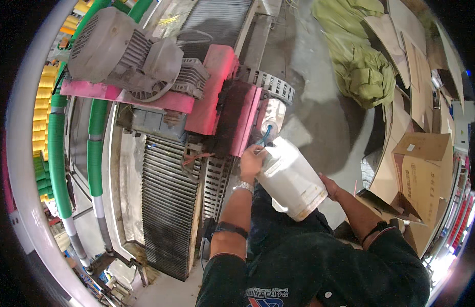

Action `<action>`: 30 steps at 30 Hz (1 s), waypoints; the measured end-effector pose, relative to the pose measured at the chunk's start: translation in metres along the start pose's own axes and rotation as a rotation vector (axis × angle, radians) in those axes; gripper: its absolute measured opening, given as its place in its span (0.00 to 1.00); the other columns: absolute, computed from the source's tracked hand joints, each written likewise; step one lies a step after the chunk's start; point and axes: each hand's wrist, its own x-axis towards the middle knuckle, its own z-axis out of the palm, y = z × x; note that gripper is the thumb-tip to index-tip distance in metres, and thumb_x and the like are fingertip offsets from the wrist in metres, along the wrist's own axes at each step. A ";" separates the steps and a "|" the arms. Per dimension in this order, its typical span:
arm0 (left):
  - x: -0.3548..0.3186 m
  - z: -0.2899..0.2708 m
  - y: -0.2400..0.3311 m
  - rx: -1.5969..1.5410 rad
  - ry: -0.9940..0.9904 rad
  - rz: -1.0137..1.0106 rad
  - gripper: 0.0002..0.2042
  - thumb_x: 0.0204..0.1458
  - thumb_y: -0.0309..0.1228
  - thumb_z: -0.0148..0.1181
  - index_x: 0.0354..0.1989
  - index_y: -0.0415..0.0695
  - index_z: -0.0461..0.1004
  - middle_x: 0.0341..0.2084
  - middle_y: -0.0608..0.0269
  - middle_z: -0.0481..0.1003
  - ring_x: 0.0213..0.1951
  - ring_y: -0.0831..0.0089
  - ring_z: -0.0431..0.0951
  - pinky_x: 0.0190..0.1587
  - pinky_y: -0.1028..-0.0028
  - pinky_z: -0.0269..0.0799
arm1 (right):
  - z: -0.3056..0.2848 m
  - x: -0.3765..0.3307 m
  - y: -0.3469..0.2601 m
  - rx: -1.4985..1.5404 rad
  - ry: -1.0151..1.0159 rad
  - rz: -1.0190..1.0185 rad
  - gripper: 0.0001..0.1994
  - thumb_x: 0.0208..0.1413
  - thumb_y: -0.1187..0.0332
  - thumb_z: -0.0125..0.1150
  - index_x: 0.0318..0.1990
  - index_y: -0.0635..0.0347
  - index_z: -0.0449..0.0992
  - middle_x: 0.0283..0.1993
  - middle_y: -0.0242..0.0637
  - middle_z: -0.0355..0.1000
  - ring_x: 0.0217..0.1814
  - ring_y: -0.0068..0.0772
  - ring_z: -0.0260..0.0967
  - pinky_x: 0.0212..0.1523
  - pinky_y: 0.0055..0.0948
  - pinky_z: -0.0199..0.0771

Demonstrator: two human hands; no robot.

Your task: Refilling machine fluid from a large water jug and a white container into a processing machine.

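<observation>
Person stands at a machine, both hands on a white plastic jug [291, 176], tipped with its neck up toward the machine and its base down toward the person's right. Left hand [252, 161] is clasped around the jug's neck end, fingers curled over the top near the spout; a silver wristwatch [243, 187] sits on that wrist and a dark band [230, 228] lies further up the forearm. Right hand [329, 187] grips the jug's lower end from behind — only part of the hand shows, the palm pressed to the base edge, fingers mostly hidden by the jug. The base rim of the jug looks stained yellowish.

A thin blue tube [265, 135] runs from the jug's mouth up to a small translucent reservoir [275, 115] fixed on the machine's side, just above the left hand. Whether liquid is moving — cannot tell.

The machine: pink-painted housing [217, 87], a grey electric motor [109, 43] mounted on top, a grey cable chain [270, 84] curving off to the right. Below it a dark ribbed conveyor bed [168, 204]. Green corrugated hoses [57, 153] run down the left side, with yellow spools [43, 107] stacked beyond them.

Right side of the floor: a brown cardboard box [424, 171], flattened cardboard sheets [416, 77] and a pile of yellow-green sacks [363, 56]. Person wears a dark shirt [309, 266].
</observation>
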 end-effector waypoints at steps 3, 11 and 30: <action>0.009 0.003 -0.010 0.033 -0.023 -0.046 0.16 0.45 0.38 0.66 0.38 0.42 0.79 0.32 0.51 0.80 0.36 0.60 0.81 0.41 0.66 0.74 | -0.002 -0.001 -0.002 -0.003 0.000 0.021 0.34 0.65 0.41 0.36 0.66 0.59 0.62 0.64 0.44 0.66 0.63 0.39 0.65 0.64 0.40 0.63; 0.020 0.001 -0.031 0.080 -0.018 -0.085 0.17 0.44 0.41 0.66 0.38 0.43 0.80 0.33 0.51 0.80 0.37 0.59 0.81 0.42 0.65 0.74 | 0.006 -0.003 -0.010 -0.073 0.009 0.110 0.36 0.64 0.38 0.34 0.66 0.57 0.61 0.65 0.43 0.64 0.65 0.41 0.63 0.65 0.43 0.61; 0.021 -0.001 -0.006 0.128 -0.044 -0.036 0.16 0.44 0.40 0.66 0.36 0.40 0.80 0.31 0.50 0.80 0.34 0.59 0.81 0.40 0.66 0.75 | 0.003 -0.003 0.003 -0.060 0.025 0.089 0.34 0.65 0.39 0.32 0.66 0.56 0.61 0.64 0.44 0.65 0.64 0.42 0.65 0.62 0.45 0.64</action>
